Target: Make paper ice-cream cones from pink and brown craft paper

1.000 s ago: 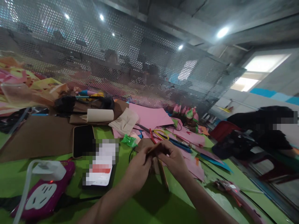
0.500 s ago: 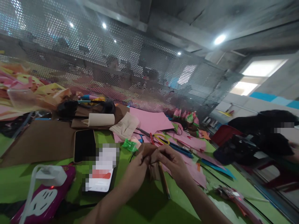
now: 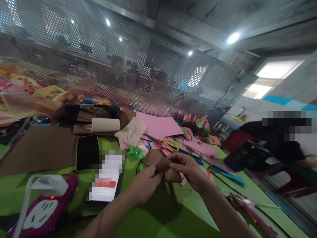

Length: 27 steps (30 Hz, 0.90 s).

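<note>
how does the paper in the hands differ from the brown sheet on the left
The paper is smaller than the sheet. The paper is bent, held in the left hand and right hand; the sheet lies flat on the table. Both are brown.

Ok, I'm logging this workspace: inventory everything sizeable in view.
Held paper: one, brown, centre
Large paper: one, brown, left
Dark-screened smartphone: one, black, left
Lit smartphone: one, white-screened, left
Power strip: one, purple, near left
Charger: one, white, left
Paper roll: one, cream, left
Scissors: one pair, red-yellow, centre
Papers: several, pink, centre
Tool: one, pink, right
Table: one, green, beneath
Perforated screen: one, grey, behind
People: several, dark, beyond table
Left grip: one, bare, centre
Right grip: one, bare, centre
</note>
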{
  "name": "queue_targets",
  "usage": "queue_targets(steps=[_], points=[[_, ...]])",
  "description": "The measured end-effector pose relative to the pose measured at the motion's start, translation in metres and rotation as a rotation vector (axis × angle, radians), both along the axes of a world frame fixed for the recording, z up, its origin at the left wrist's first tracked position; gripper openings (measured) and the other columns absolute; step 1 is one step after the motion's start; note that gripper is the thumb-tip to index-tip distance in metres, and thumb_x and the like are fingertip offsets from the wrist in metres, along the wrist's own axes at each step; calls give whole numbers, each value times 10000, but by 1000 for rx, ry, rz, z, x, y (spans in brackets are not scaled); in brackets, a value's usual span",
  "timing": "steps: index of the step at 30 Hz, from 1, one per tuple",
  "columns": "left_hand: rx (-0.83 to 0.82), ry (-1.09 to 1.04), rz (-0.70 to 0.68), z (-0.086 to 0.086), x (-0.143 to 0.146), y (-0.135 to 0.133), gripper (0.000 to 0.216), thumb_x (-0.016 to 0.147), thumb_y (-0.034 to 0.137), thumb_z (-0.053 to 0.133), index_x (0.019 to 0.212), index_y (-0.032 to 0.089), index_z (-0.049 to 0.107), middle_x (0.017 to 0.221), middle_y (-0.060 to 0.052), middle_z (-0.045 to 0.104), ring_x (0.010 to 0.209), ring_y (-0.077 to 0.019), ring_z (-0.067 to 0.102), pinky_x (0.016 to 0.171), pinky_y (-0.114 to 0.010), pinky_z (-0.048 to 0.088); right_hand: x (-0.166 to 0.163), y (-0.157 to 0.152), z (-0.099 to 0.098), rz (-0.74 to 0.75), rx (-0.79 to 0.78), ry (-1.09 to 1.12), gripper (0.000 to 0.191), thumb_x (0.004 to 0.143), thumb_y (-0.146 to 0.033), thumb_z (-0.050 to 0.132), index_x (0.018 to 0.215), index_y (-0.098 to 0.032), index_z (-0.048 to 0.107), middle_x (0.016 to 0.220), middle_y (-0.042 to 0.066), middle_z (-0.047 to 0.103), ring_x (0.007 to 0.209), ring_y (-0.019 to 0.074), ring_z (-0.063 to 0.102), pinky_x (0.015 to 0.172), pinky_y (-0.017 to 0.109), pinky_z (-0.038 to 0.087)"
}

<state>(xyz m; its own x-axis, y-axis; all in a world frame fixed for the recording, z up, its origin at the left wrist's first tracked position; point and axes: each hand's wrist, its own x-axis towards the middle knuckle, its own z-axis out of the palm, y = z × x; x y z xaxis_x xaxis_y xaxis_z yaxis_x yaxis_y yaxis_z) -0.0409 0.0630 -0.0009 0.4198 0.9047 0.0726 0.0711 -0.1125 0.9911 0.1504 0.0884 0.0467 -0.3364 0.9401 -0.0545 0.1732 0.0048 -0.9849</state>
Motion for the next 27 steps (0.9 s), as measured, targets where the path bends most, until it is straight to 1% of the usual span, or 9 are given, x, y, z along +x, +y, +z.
queue_targets(steps=[3, 6, 11, 14, 17, 22, 25, 27], points=[[12, 20, -11, -1, -1, -1, 312, 907, 342, 464, 1080, 171, 660, 1053, -108, 718, 973, -275, 629, 854, -346, 454, 1, 0, 0, -3, 37, -43, 231, 686, -323, 805, 844, -176, 722, 805, 17, 691, 757, 177, 622, 716, 291, 474], [8, -20, -17, -2, -1, -1, 269, 890, 324, 490, 1032, 189, 675, 1026, -93, 722, 977, -270, 627, 861, -340, 453, 1, 0, -1, -66, 92, -65, 218, 652, -298, 819, 807, -181, 721, 786, 11, 703, 742, 172, 623, 709, 286, 475], [-32, -67, -17, -3, 1, 3, 278, 898, 325, 474, 1002, 156, 669, 1028, -101, 713, 959, -268, 628, 841, -361, 462, -1, 0, 0, -108, 123, -49, 226, 654, -304, 818, 816, -194, 704, 767, -1, 690, 706, 159, 617, 668, 267, 481], [-41, -87, -32, -2, 1, 4, 280, 900, 340, 480, 977, 146, 666, 995, -99, 712, 966, -264, 630, 841, -352, 462, -2, -2, 3, -38, 102, -59, 235, 669, -309, 812, 859, -203, 721, 806, 5, 710, 736, 162, 637, 686, 266, 494], [-29, -93, -57, 0, -1, 3, 291, 916, 358, 472, 1017, 160, 658, 1039, -93, 708, 983, -251, 624, 857, -341, 452, -5, -3, 5, 68, 58, -86, 187, 705, -316, 783, 841, -193, 747, 819, 29, 737, 758, 180, 661, 718, 291, 511], [20, -37, -26, 3, -2, 0, 282, 933, 378, 440, 934, 183, 644, 977, -61, 695, 945, -223, 606, 848, -320, 443, -5, -2, 4, 15, 66, -20, 144, 650, -244, 786, 778, -198, 741, 773, 14, 728, 737, 179, 665, 722, 296, 519], [1, -44, -9, 3, -1, 0, 285, 923, 377, 450, 955, 172, 645, 1001, -75, 693, 965, -232, 604, 864, -332, 440, -3, -1, 1, -1, 72, 0, 111, 665, -215, 755, 774, -206, 735, 768, 5, 718, 732, 169, 659, 723, 287, 513], [-33, -77, -4, 3, -1, 1, 304, 913, 379, 459, 980, 159, 657, 1018, -93, 699, 971, -248, 609, 857, -348, 448, -1, 0, 0, -17, 88, 2, 104, 690, -209, 739, 794, -206, 732, 797, 8, 713, 766, 170, 651, 749, 288, 505]])
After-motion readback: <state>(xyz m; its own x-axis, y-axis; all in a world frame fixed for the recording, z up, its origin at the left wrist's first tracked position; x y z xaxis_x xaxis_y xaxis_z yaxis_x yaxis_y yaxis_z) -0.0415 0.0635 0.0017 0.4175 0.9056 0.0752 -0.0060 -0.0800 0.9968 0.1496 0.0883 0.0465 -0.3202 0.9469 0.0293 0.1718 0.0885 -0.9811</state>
